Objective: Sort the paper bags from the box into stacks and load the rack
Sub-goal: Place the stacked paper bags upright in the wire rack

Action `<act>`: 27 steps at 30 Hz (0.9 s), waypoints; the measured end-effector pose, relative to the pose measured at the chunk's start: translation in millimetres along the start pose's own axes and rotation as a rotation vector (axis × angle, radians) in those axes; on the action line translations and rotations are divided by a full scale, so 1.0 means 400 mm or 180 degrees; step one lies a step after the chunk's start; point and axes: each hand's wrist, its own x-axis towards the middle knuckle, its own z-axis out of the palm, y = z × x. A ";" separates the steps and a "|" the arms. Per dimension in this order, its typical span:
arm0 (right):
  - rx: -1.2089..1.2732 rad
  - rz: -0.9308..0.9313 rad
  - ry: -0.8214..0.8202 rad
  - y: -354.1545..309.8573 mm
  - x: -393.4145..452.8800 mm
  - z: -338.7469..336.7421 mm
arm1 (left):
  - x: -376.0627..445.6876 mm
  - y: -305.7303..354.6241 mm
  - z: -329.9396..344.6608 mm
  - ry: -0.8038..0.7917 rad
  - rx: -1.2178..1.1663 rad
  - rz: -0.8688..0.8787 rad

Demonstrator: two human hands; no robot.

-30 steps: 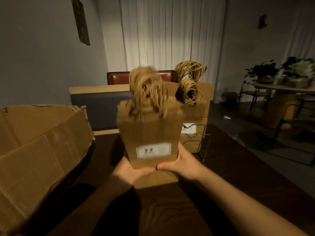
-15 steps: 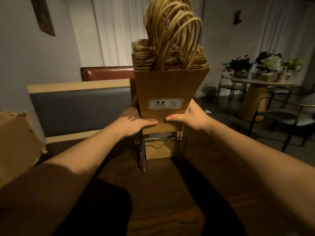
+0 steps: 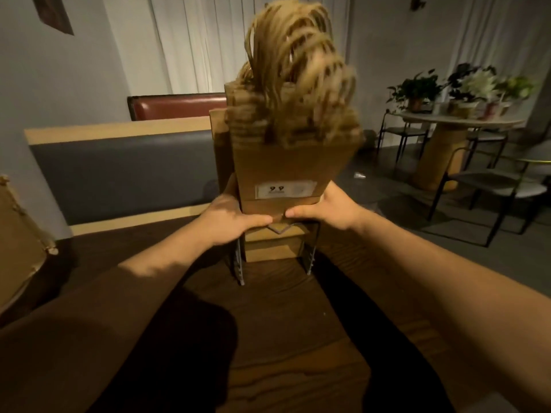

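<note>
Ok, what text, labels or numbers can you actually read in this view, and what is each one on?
"9 9": large digits on the white label on the front of the paper bag stack held by both hands.
Smaller print under the digits and on the label's right side: too blurred to read.
Wall hanging, top left: no legible text.

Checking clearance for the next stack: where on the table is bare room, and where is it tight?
Bare tabletop lies in front of the rack, between the two forearms, and to the rack's right. It is tight at the rack itself: the left hand and right hand grip the bag stack over bags already loaded. The box crowds the left edge.
</note>
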 end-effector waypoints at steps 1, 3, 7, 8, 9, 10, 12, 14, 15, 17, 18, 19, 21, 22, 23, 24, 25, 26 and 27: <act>0.0051 0.0014 0.0006 0.000 0.001 -0.001 | 0.001 0.006 -0.006 0.0009 0.0122 -0.0078; 0.0095 0.0019 -0.0018 0.004 -0.001 0.000 | 0.007 0.007 -0.012 -0.0022 0.0234 -0.0071; 0.0051 0.0018 -0.0079 0.026 0.003 0.004 | 0.001 0.013 -0.034 -0.0076 0.0233 -0.0038; 0.0019 0.0012 -0.0118 0.026 0.008 0.006 | -0.006 0.013 -0.042 -0.0164 0.0070 -0.0020; -0.0023 0.0042 -0.0152 0.031 0.012 0.004 | -0.008 0.013 -0.043 -0.0245 -0.0071 -0.0046; -0.0038 0.0067 -0.0166 0.031 0.014 0.008 | -0.009 0.006 -0.043 -0.0272 -0.0053 -0.0090; -0.0059 0.0178 -0.0083 0.023 0.012 0.013 | -0.008 0.009 -0.043 -0.0191 0.0545 -0.0238; -0.0013 0.0330 -0.0039 0.011 0.009 0.009 | -0.006 0.021 -0.045 -0.0020 0.0971 -0.0442; -0.0024 0.0407 -0.0075 0.009 0.010 -0.001 | -0.005 0.026 -0.045 -0.0021 0.0943 -0.0510; 0.0063 0.0541 -0.0360 -0.007 0.009 -0.030 | -0.002 0.028 -0.048 -0.0121 0.0871 -0.0577; 0.0194 0.0618 -0.0511 -0.013 0.007 -0.044 | -0.002 0.028 -0.048 -0.0177 0.0883 -0.0621; 0.0307 0.0684 -0.0579 -0.020 0.007 -0.052 | -0.004 0.026 -0.050 -0.0230 0.0916 -0.0687; 0.0371 0.0741 -0.0580 -0.029 0.010 -0.058 | -0.010 0.026 -0.049 -0.0223 0.0938 -0.0747; 0.0364 0.0760 -0.0546 -0.033 0.013 -0.056 | -0.010 0.024 -0.045 -0.0170 0.0844 -0.0690; 0.0324 0.0754 -0.0537 -0.035 0.015 -0.055 | -0.012 0.026 -0.043 -0.0105 0.0668 -0.0614; 0.0356 0.0725 -0.0532 -0.037 0.018 -0.055 | -0.013 0.027 -0.042 -0.0043 0.0473 -0.0539; 0.0396 0.0705 -0.0505 -0.037 0.016 -0.056 | -0.012 0.029 -0.042 0.0017 0.0325 -0.0506; 0.0424 0.0678 -0.0466 -0.035 0.014 -0.060 | -0.011 0.033 -0.043 0.0083 0.0321 -0.0465; 0.0423 0.0661 -0.0427 -0.031 0.013 -0.061 | -0.012 0.037 -0.043 0.0209 0.0434 -0.0438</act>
